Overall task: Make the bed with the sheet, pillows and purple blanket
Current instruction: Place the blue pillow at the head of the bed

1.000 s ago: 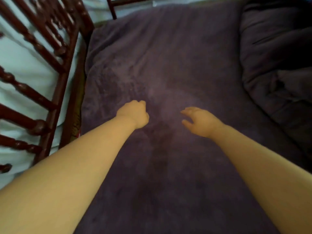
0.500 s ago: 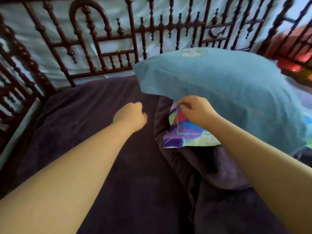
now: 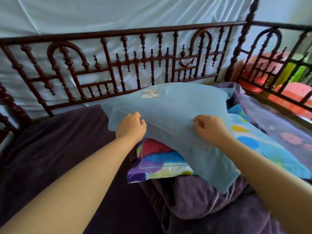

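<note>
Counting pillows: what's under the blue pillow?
A colourful patterned pillow lies under the blue pillow, resting on the bunched purple blanket. Its middle is covered.

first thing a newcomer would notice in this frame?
Centre frame, the left hand and right hand both pinch the near edge of a plump light-blue pillow with a white embroidered flower. It lies on a bright multicoloured patterned pillow, which lies on a bunched purple blanket at lower right. Behind, an ornate dark turned-wood headboard spans the frame against pale draped fabric.
</note>
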Demonstrator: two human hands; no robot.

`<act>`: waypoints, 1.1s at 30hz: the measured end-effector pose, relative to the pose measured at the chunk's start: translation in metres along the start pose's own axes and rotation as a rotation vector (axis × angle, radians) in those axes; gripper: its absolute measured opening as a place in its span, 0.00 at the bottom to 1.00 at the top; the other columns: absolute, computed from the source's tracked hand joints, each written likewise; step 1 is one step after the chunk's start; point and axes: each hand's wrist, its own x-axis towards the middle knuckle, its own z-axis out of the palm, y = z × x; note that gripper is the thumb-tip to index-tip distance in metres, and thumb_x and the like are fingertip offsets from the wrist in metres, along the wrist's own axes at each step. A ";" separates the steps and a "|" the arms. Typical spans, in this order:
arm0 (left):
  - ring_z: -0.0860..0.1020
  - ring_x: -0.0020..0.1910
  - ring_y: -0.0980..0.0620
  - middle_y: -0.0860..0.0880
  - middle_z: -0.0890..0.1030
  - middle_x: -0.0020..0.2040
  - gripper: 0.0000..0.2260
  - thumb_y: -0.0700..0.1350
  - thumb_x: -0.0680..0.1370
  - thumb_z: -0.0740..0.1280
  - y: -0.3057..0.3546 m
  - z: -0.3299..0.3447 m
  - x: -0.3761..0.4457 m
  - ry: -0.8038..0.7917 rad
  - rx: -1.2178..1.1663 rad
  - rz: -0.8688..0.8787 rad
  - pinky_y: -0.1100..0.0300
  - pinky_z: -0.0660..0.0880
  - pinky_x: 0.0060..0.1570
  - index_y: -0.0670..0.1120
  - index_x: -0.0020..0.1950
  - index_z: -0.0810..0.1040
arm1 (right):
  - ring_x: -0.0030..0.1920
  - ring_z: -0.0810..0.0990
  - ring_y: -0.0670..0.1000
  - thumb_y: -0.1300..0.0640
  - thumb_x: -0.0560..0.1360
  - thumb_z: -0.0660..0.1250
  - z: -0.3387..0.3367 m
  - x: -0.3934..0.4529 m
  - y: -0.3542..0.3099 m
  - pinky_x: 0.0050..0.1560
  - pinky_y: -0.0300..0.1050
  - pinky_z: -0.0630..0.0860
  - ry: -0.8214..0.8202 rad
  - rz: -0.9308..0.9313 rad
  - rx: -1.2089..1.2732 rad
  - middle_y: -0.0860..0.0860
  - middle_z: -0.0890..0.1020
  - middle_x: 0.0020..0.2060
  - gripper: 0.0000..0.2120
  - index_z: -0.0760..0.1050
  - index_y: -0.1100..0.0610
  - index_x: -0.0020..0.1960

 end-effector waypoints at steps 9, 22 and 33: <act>0.69 0.67 0.43 0.43 0.70 0.68 0.18 0.48 0.80 0.56 -0.002 -0.020 0.070 0.023 0.108 0.020 0.50 0.69 0.62 0.43 0.68 0.69 | 0.64 0.68 0.63 0.54 0.75 0.57 -0.002 0.066 0.026 0.64 0.55 0.67 -0.091 0.374 -0.199 0.62 0.71 0.61 0.17 0.71 0.61 0.60; 0.67 0.71 0.39 0.39 0.66 0.73 0.30 0.59 0.80 0.46 0.013 0.020 0.209 -0.225 0.247 -0.275 0.49 0.67 0.67 0.41 0.72 0.65 | 0.69 0.64 0.65 0.44 0.74 0.54 0.029 0.196 0.099 0.68 0.58 0.63 0.016 0.808 0.140 0.66 0.65 0.69 0.30 0.59 0.61 0.70; 0.65 0.72 0.41 0.40 0.64 0.74 0.38 0.68 0.74 0.53 0.015 0.084 0.260 -0.420 -0.277 -0.506 0.52 0.58 0.72 0.41 0.73 0.64 | 0.69 0.64 0.65 0.36 0.74 0.50 0.089 0.208 0.151 0.68 0.58 0.61 0.121 1.003 0.251 0.68 0.65 0.69 0.38 0.51 0.60 0.74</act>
